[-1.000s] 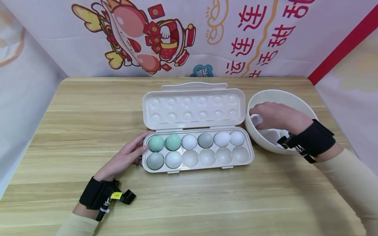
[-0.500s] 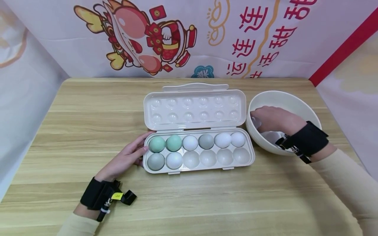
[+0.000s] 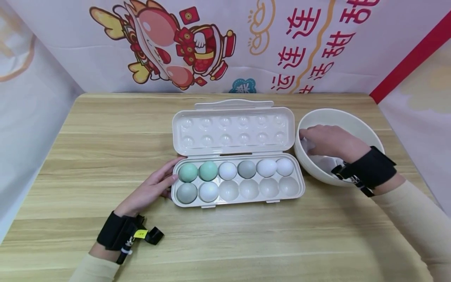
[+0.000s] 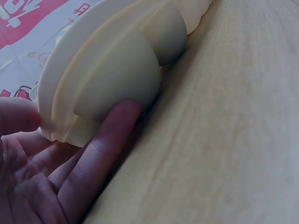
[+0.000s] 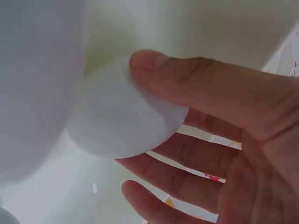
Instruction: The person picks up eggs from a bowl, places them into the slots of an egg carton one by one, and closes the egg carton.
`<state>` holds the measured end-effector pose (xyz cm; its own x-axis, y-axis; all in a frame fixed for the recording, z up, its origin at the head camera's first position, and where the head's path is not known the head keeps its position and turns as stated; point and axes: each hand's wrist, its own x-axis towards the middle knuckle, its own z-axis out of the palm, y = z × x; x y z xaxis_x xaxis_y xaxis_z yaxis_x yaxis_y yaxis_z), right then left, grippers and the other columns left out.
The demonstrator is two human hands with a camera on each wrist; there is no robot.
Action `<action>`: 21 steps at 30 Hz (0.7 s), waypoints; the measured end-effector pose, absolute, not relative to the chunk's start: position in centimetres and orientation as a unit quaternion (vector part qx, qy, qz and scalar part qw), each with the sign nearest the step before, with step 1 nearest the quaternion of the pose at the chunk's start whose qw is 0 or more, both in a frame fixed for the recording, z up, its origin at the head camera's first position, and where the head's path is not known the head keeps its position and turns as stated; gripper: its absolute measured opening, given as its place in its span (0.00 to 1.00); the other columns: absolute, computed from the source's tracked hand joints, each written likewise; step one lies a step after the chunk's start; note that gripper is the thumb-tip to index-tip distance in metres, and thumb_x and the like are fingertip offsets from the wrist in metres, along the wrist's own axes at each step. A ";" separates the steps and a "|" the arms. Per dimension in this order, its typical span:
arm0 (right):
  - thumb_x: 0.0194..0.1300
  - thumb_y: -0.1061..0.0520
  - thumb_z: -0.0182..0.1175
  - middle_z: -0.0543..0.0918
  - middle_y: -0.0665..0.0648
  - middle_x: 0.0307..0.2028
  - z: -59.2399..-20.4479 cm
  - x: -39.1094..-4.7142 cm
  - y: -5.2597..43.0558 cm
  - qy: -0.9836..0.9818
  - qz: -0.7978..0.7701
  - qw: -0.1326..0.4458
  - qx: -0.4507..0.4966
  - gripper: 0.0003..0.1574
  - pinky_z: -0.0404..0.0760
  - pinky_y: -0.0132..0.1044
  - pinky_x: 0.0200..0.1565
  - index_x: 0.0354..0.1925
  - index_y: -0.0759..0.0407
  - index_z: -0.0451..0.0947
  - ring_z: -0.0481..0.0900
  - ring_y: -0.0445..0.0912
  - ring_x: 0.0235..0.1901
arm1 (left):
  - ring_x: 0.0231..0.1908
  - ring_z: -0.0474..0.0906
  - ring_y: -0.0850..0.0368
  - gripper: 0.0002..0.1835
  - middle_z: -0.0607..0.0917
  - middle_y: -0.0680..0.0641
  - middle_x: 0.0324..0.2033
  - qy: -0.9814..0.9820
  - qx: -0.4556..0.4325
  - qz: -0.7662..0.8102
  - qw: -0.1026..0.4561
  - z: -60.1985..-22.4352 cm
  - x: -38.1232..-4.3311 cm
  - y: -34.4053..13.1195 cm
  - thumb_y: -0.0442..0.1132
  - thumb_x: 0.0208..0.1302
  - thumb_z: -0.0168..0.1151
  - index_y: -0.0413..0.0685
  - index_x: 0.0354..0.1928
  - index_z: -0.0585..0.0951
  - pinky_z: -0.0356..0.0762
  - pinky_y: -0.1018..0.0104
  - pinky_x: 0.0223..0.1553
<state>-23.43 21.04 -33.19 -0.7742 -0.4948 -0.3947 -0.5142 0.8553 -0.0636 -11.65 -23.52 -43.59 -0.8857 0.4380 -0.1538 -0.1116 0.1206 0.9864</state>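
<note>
An open plastic egg box [image 3: 237,201] stands mid-table, its lid [image 3: 233,131] laid back behind it. Two green eggs [image 3: 208,170], a grey egg [image 3: 246,169] and several white eggs [image 3: 266,168] fill its back row. The front row has another grey egg and a white egg [image 3: 208,192] at the left. My left hand [image 3: 149,190] grips the box's left end, thumb at the rim; in the left wrist view one finger touches a cup [image 4: 124,77] underneath. Inside the cream bowl [image 3: 356,121], my right hand [image 3: 331,141] pinches a white egg [image 5: 117,116] between thumb and fingers.
The bowl stands at the right, close beside the egg box. More pale eggs [image 3: 325,161] lie in it, partly hidden by my right hand and wrist. Wood-grain tabletop [image 3: 225,243] extends in front of the box, and a printed cloth [image 3: 246,47] hangs behind.
My right hand has sunk slightly deeper into the bowl since a second ago and shifted a little there. The left hand keeps its grip, and the egg box stands where it was.
</note>
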 end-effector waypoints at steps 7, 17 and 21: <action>0.53 0.60 0.73 0.80 0.54 0.36 -32.4 -22.8 21.4 0.942 0.000 0.175 -0.287 0.22 0.79 0.49 0.38 0.45 0.58 0.75 0.75 0.49 0.34 | 0.41 0.76 0.52 0.28 0.64 0.39 0.64 0.726 0.109 0.645 0.211 -43.5 -11.5 -23.7 0.41 0.77 0.46 0.51 0.75 0.55 0.80 0.60 0.32; 0.52 0.61 0.73 0.80 0.54 0.36 -31.3 -21.6 21.7 0.945 -0.008 0.127 -0.302 0.23 0.79 0.47 0.37 0.46 0.57 0.76 0.75 0.48 0.33 | 0.39 0.77 0.51 0.28 0.65 0.39 0.63 0.716 0.110 0.655 0.215 -43.5 -11.5 -23.5 0.40 0.77 0.46 0.50 0.75 0.55 0.80 0.59 0.32; 0.50 0.61 0.75 0.81 0.56 0.39 -30.9 -21.3 21.7 0.947 -0.009 0.121 -0.297 0.27 0.80 0.48 0.39 0.48 0.59 0.77 0.76 0.48 0.34 | 0.40 0.77 0.51 0.28 0.65 0.38 0.63 0.717 0.112 0.654 0.212 -43.6 -11.5 -23.6 0.40 0.77 0.46 0.50 0.75 0.55 0.80 0.60 0.32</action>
<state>-21.28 21.68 -30.88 -0.7941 -0.5652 -0.2235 -0.5610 0.8231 -0.0885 -11.49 -23.56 -43.56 -0.8848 0.4386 -0.1576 -0.1165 0.1193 0.9860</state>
